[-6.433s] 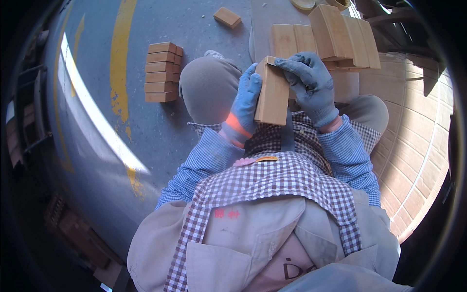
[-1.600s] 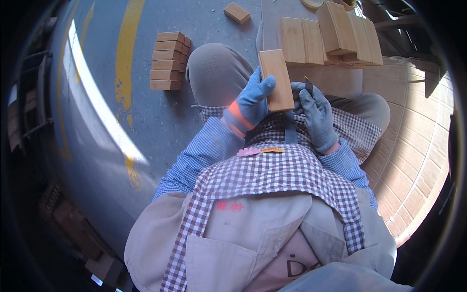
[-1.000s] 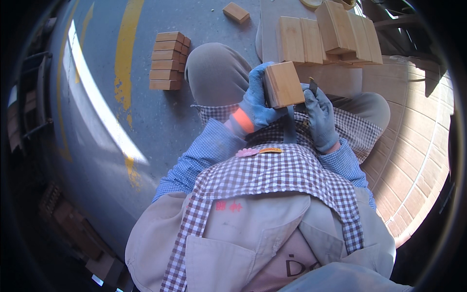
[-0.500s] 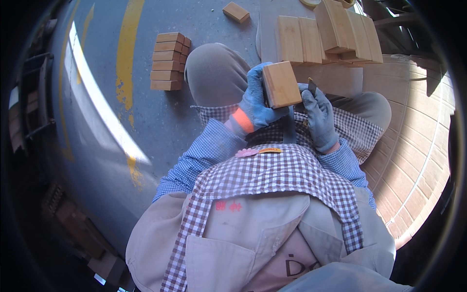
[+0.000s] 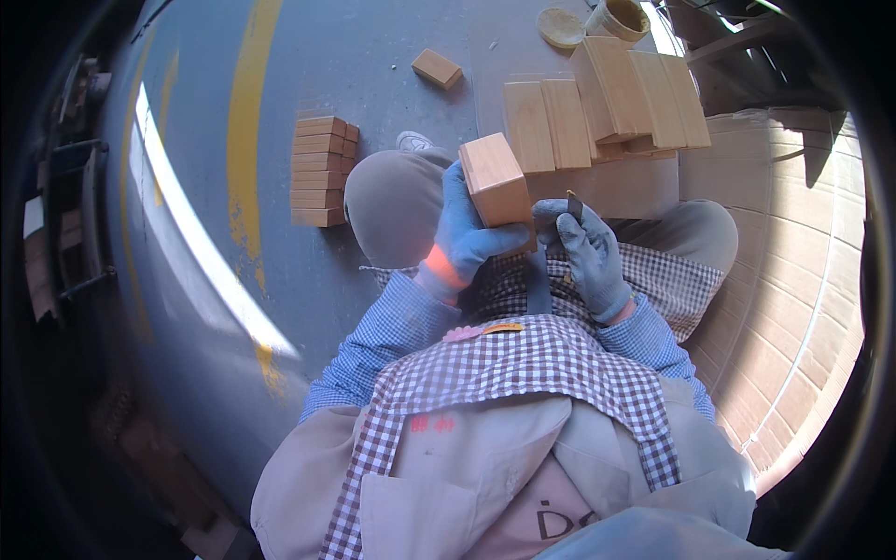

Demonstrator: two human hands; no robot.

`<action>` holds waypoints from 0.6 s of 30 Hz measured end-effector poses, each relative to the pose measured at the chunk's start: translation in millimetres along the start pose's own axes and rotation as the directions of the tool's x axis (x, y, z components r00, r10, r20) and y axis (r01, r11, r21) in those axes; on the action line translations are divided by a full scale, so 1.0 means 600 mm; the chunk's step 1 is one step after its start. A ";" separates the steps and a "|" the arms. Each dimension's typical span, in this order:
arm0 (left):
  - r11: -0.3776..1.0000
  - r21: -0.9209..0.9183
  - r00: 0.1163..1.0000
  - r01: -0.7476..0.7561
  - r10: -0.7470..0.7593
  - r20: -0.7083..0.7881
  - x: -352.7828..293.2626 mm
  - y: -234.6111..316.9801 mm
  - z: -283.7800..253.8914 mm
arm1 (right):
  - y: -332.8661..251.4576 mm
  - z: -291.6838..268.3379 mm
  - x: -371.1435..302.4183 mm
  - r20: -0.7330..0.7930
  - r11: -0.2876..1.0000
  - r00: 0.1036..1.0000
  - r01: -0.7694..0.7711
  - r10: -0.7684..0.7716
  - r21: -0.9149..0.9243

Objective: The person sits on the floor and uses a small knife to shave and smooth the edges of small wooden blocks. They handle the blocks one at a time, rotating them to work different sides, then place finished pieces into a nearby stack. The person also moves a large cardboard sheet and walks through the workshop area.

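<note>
My left hand (image 5: 462,231), in a blue work glove with an orange cuff, is closed around a light-brown wooden block (image 5: 504,191) and holds it tilted above my lap. Close to the block's right side, my right hand (image 5: 594,263), gloved in grey-blue, grips a small putty knife (image 5: 574,205). Its dark flat blade points up and carries a yellowish smear at the tip. The handle is mostly hidden in the fingers. Blade and block are apart.
Several bricklike wooden blocks (image 5: 319,177) are stacked on the floor left of my knee. One block (image 5: 437,68) lies alone ahead. Larger wooden blocks (image 5: 546,126) stand on a board at the right, with an open tub (image 5: 618,17) and a round lid (image 5: 562,28) behind. Cardboard (image 5: 747,280) lies right.
The block in my left hand has tipped, so its top end now shows more. Both hands sit lower and further left in the picture, as the whole view has shifted.
</note>
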State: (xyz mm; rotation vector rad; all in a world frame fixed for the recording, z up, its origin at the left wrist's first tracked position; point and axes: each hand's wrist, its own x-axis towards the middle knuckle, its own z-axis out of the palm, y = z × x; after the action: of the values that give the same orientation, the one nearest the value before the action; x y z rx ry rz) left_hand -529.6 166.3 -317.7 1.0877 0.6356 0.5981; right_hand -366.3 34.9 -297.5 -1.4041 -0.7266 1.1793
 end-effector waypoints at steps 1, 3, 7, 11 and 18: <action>0.999 -0.035 0.998 -0.012 0.010 -0.056 0.013 0.015 0.000 | -0.003 -0.003 0.003 -0.004 1.000 1.000 0.019 -0.019 0.002; 0.994 -0.109 0.997 0.002 -0.009 -0.072 0.054 0.051 -0.009 | -0.006 -0.010 0.010 -0.016 0.999 1.000 0.023 -0.024 -0.028; 0.974 -0.198 0.989 0.113 -0.130 -0.072 0.156 0.102 -0.026 | 0.004 -0.026 0.020 -0.089 0.991 0.994 -0.050 0.062 0.127; 0.821 -0.354 0.857 0.448 -0.507 -0.092 0.185 0.094 -0.042 | 0.020 -0.041 0.028 -0.049 0.976 0.989 -0.127 0.138 0.175; 0.720 -0.561 0.849 0.407 -0.525 -0.057 0.128 0.055 -0.051 | 0.006 -0.009 0.062 0.265 0.966 0.960 -0.151 0.092 0.211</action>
State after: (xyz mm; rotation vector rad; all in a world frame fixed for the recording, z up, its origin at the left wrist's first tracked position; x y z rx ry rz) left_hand -504.1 251.5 -310.6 0.3058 0.8374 0.4036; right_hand -350.5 66.2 -311.1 -1.1301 -0.6608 1.5099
